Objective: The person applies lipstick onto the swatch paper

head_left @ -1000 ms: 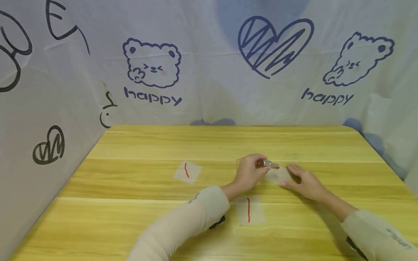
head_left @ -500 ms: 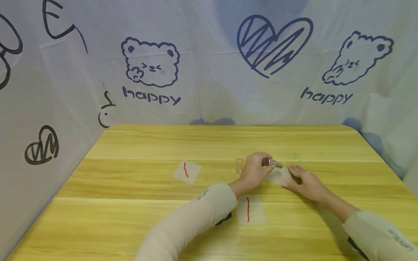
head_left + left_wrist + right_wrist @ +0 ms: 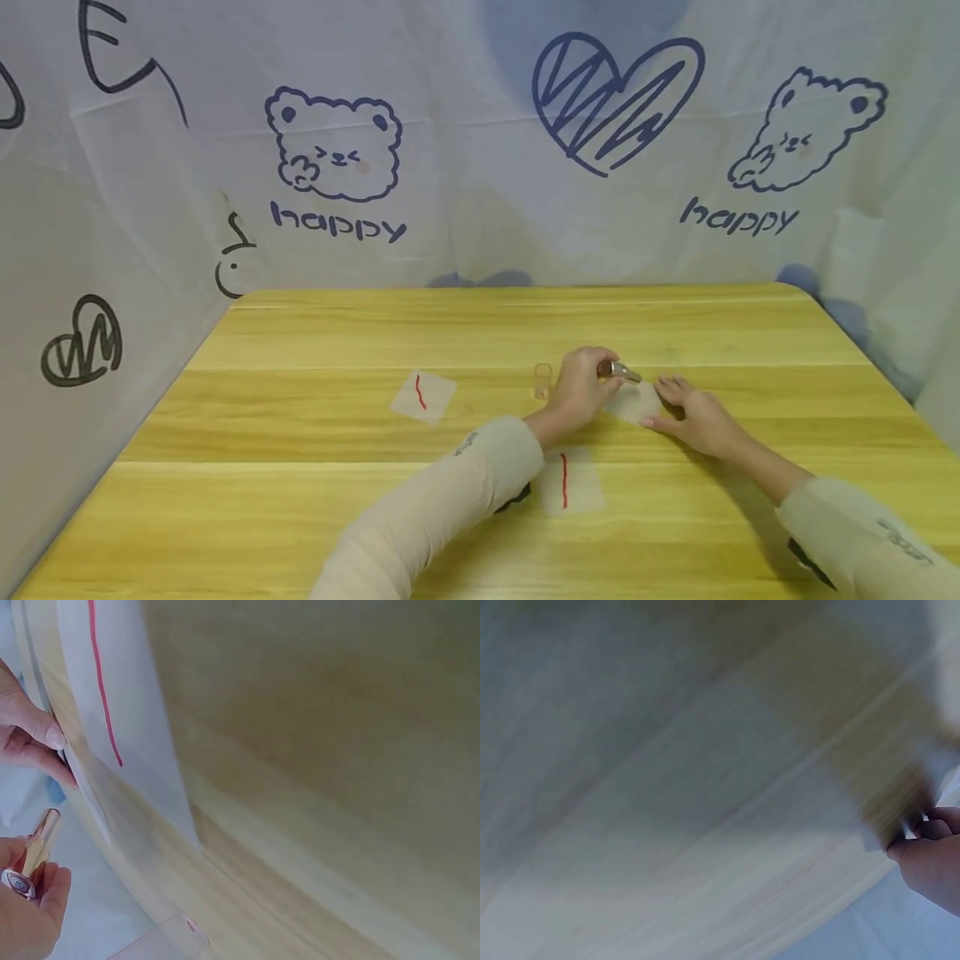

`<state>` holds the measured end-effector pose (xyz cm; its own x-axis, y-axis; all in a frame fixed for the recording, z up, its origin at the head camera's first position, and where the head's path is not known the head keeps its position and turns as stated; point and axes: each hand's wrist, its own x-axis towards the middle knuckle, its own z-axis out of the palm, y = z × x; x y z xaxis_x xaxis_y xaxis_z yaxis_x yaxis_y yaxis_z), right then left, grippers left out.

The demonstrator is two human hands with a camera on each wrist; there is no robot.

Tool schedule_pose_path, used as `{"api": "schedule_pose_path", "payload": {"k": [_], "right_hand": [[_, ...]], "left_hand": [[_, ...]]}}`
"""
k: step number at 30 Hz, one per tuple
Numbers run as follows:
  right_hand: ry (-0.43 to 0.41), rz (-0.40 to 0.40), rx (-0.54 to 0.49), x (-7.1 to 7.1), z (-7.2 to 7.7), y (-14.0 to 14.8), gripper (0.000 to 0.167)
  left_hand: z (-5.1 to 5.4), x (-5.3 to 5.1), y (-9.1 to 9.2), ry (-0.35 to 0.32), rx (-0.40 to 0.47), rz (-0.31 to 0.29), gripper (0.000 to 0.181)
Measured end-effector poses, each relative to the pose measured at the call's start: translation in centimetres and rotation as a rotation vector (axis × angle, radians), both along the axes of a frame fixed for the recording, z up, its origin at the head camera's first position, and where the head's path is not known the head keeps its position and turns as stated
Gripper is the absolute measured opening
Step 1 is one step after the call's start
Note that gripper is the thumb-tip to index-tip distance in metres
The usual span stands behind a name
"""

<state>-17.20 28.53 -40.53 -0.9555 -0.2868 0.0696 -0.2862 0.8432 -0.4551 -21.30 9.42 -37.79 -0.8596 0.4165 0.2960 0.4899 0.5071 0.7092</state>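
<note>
My left hand (image 3: 579,390) grips a shiny tube (image 3: 621,372) with a reddish-brown end, held over a white paper square (image 3: 632,405) that shows no mark. In the left wrist view the tube (image 3: 42,838) looks pinkish gold, pinched between the thumb and fingers of the left hand (image 3: 30,919). Thumb and fingers of my right hand (image 3: 701,421) are spread at that paper's right edge, touching it. The right wrist view catches the right hand (image 3: 934,855) at the side, blurred near the fingertips.
Two paper squares bear red lines: one (image 3: 440,402) at left, another (image 3: 587,492) nearer the front, beside the left sleeve. A small clear pinkish case (image 3: 542,382) lies just left of the left hand. Printed cloth (image 3: 465,167) hangs behind the wooden table (image 3: 300,517).
My left hand has moved slightly right with the tube, bringing the clear case beside it into full view. The right hand has stayed at the paper. The head view has shifted a little.
</note>
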Motion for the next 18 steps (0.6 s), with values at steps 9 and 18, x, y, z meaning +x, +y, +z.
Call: {"api": "schedule_pose_path", "payload": {"k": [9,18], "right_hand": [[0.006,-0.017,0.007,-0.1,-0.4,-0.1,0.071],[0.018,-0.012,0.014,0.0,-0.2,0.0,0.069]], "left_hand": [[0.0,-0.4,0.4,-0.038,-0.073,0.012,0.025],[-0.4,-0.7,1.2,-0.053,-0.149,0.018,0.025]]}}
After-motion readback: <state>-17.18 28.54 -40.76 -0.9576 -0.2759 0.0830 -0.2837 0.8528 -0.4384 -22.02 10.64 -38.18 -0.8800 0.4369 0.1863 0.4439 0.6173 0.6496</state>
